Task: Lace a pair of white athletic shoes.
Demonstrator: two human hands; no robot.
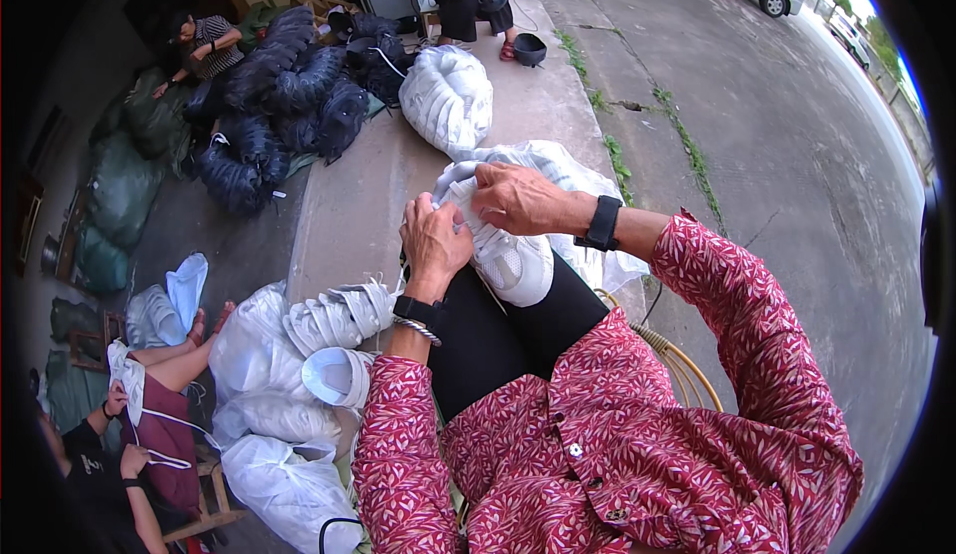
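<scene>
A white shoe upper (pixel 515 267) rests on my black-trousered lap, its rounded, perforated toe pointing toward me and its collar away. My left hand (pixel 435 243) is closed on the collar end at its left side. Bent over the upper from the right, my right hand (pixel 528 199) has its fingers closed at the lacing area; whatever lace or edge they pinch is hidden. Beside my left forearm lie a row of nested white shoe uppers (pixel 341 317) and a single white upper (pixel 336 377) with a pale blue lining.
Clear plastic bags of white pieces (pixel 289 484) crowd my left side. Ahead sits a white bundle (pixel 446 101), with black bundles (pixel 299 86) farther left. Co-workers sit at the far left, lower left and ahead near a black bowl-shaped thing (pixel 530 50). Pavement (pixel 787 156) stretches right.
</scene>
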